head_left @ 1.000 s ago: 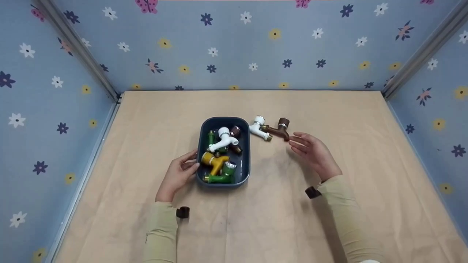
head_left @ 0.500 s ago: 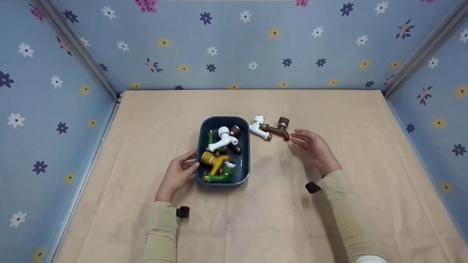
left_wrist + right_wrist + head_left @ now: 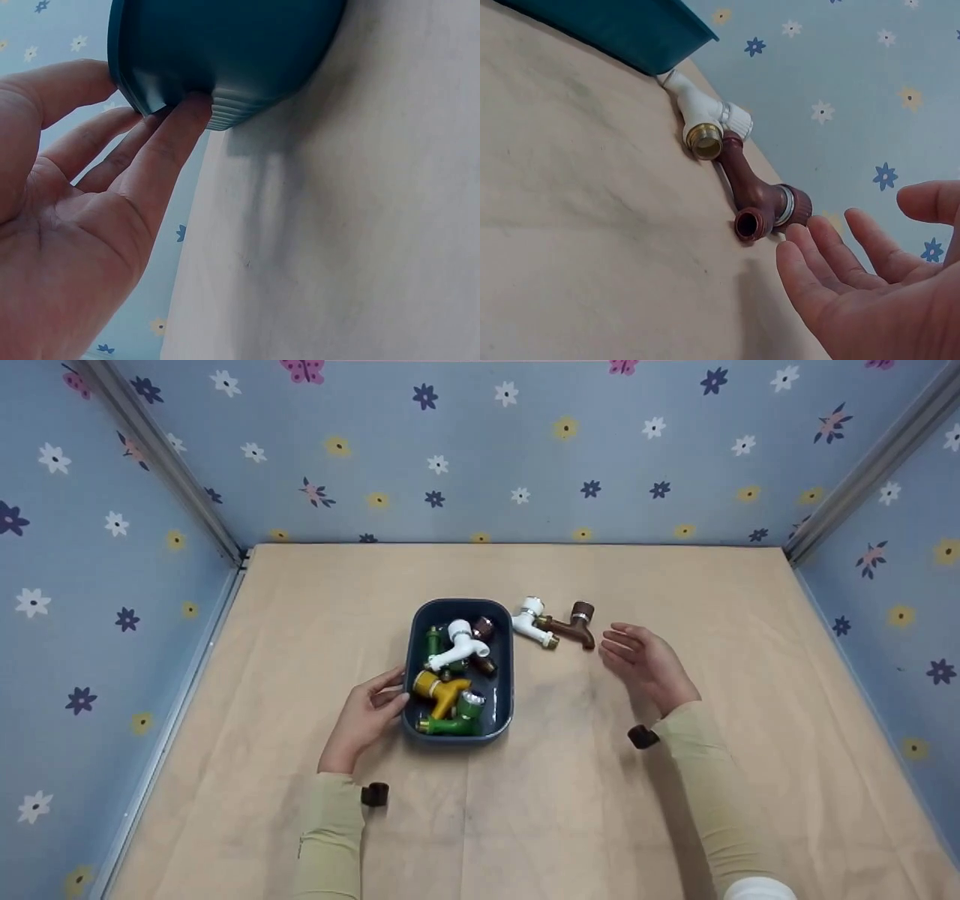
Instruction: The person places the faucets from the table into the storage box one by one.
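A dark blue plastic bin [image 3: 459, 739] stands mid-table with several taps inside: a white tap [image 3: 459, 646], a yellow tap [image 3: 439, 690], green taps such as the front one [image 3: 457, 721], and a brown tap [image 3: 486, 664] partly hidden beneath the white one. My left hand [image 3: 365, 724] rests its fingers and thumb against the bin's left side, at the rim and the wall. Outside, just right of the bin, lie another white tap [image 3: 529, 622] and another brown tap [image 3: 576, 624], their ends overlapping. My right hand [image 3: 649, 667] is held beside this brown tap, fingers extended, holding nothing.
A beige cloth [image 3: 540, 810] covers the table. Blue flowered panels enclose it at the back [image 3: 487, 450], left [image 3: 82, 645] and right [image 3: 892, 585]. A dark device sits on each wrist, left [image 3: 375, 795] and right [image 3: 643, 736].
My right hand has drawn slightly right and away from the brown tap on the table. The left hand, the bin and the taps stay where they were.
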{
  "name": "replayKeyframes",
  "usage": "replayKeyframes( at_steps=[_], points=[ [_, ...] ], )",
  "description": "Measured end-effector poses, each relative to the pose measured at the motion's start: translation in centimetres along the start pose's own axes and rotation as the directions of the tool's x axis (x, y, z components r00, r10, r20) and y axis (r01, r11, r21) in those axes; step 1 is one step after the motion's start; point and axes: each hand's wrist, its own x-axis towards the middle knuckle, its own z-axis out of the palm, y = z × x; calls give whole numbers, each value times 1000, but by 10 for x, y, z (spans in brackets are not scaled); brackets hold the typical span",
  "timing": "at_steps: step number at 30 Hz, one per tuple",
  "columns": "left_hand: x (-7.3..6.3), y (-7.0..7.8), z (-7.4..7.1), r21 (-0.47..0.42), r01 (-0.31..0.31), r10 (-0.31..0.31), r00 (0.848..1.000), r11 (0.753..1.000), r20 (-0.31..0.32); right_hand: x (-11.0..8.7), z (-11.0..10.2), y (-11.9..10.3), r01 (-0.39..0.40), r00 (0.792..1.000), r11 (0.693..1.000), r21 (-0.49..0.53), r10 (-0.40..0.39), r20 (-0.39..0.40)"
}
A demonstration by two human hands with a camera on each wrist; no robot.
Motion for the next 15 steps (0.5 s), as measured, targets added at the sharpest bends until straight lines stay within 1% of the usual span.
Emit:
replayKeyframes(
  at_steps=[5, 9, 15],
  points=[
    [0, -1, 0, -12, -3, 3, 1000, 1000, 1, 5, -2, -2, -12, 1000, 1000, -17, 12, -21],
    [1, -2, 0, -16, 1, -1, 1000, 1000, 0, 8, -1, -4, -19, 999, 1000, -4, 19, -29],
    [0, -1, -1, 5, -4, 4, 1000, 1000, -4, 16, 0, -6, -16, 999, 1000, -1, 16, -37]
  ],
)
